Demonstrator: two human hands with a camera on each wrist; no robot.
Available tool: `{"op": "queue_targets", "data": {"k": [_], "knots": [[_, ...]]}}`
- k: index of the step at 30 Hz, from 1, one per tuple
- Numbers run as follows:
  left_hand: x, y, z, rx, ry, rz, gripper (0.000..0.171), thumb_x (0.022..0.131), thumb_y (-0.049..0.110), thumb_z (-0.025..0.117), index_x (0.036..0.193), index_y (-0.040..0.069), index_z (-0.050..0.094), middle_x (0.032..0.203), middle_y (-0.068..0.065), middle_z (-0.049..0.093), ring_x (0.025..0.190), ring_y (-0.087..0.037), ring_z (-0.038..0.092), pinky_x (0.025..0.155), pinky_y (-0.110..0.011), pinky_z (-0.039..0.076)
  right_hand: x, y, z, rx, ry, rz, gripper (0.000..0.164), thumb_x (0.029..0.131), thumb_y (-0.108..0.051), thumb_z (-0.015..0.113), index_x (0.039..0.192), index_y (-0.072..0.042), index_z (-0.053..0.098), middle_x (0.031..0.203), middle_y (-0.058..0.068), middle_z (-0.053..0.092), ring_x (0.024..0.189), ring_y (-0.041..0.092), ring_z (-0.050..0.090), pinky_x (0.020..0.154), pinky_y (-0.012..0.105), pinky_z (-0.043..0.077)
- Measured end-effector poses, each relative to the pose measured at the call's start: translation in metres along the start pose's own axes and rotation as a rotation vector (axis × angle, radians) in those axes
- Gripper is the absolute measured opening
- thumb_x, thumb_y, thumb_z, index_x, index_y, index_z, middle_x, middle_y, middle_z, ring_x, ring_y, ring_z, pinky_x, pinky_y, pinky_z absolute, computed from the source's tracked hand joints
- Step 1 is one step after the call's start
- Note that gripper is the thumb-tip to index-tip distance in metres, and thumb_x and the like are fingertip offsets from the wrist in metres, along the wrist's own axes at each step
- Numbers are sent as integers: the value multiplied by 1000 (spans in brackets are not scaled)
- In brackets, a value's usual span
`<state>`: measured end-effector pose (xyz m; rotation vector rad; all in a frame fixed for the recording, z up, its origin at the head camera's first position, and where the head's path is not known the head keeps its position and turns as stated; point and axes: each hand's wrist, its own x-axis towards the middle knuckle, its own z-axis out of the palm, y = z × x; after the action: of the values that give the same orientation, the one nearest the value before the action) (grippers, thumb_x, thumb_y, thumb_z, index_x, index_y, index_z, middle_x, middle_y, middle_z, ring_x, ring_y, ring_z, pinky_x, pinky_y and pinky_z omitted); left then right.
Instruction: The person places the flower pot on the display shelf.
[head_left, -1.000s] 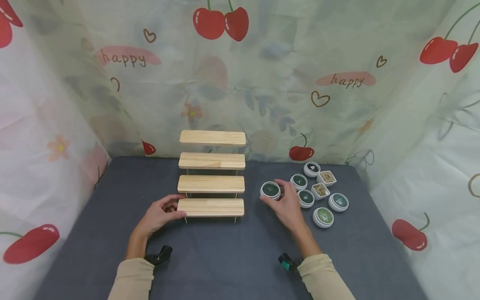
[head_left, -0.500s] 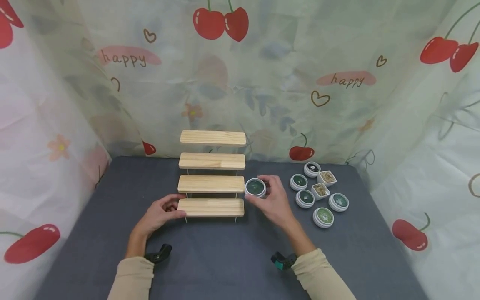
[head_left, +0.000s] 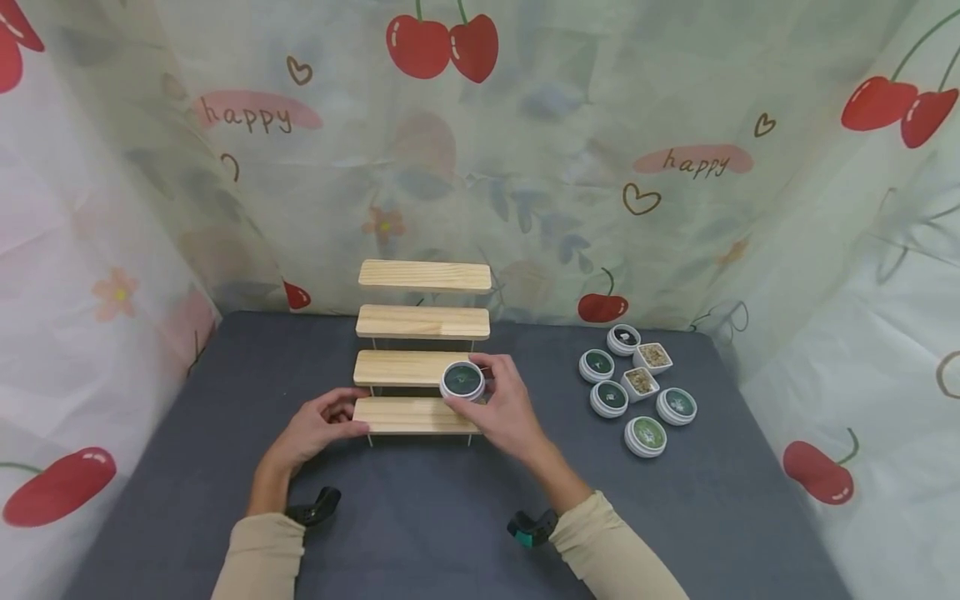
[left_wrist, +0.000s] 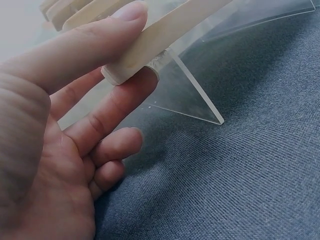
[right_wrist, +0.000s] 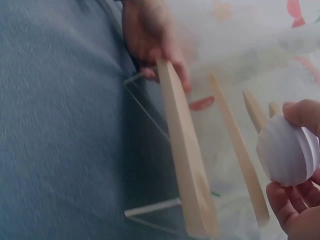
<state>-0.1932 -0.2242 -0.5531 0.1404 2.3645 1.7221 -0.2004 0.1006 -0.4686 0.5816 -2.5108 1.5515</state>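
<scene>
The left hand (head_left: 311, 429) is pinching the left end of the lowest board (head_left: 405, 412) on a stepped rack (head_left: 423, 321), its thumb lying on top and a finger supporting the wood from below. That grip is probably steadying the frame, since the clear support (left_wrist: 197, 86) underneath is looking thin and light, and a nudge could be shifting it across the dark cloth-covered counter (head_left: 420, 517). The right hand (head_left: 510, 412) is pinching a white round jar (head_left: 462, 381) with a dark green top, its thumb pressing the near side and its fingers curving round the far side. Gripping it by the wall is leaving the green face uncovered and turned upward, and likely leaving the base free as well. The jar is hanging by the right half of the rack, overlapping the second board (head_left: 393, 367) and the lowest board in the head view, seemingly apart from the wood. Off to the right, five other jars (head_left: 645, 436) and two square dishes (head_left: 640, 383) are standing in a loose cluster, a spot that is seemingly putting them within easy reach of the right hand.
</scene>
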Motion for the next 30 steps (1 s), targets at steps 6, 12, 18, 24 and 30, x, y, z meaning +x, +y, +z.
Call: {"op": "queue_targets", "data": {"k": [6,12,18,24,30], "knots": [[-1,2,0,15,12,-13,68,84,27,85,141,8,56,100,-13,68,82,-11,63,76,-25,50,-1,-4,18,-36,-59,-41,63,81,-21,88,132,-3,56,123,12,54,108,20,58,86,25,54],[1,3,1,47,21,-31,70,84,31,85,143,9,55,103,-12,67,84,-14,62,76,-25,49,-4,-5,34,-39,-104,-60,62,81,-21,88,132,-7,58,123,10,53,103,15,57,84,24,53],[2,2,0,50,23,-39,70,84,31,86,143,9,55,103,-11,67,85,-14,62,76,-24,49,-4,-9,52,-8,-151,-34,63,82,-24,87,136,-11,57,122,9,49,105,14,52,86,33,53],[2,1,0,36,23,-18,68,84,28,85,142,8,55,102,-12,68,84,-13,63,76,-24,50,-2,-10,68,23,-149,-34,63,84,-24,86,138,-10,57,122,10,49,103,15,54,86,28,51],[0,0,1,18,28,-17,68,84,28,86,142,9,56,101,-11,67,83,-12,63,75,-25,50,-2,-8,79,14,-144,-24,63,85,-27,85,138,-10,56,125,7,52,106,14,55,88,23,49]]}}
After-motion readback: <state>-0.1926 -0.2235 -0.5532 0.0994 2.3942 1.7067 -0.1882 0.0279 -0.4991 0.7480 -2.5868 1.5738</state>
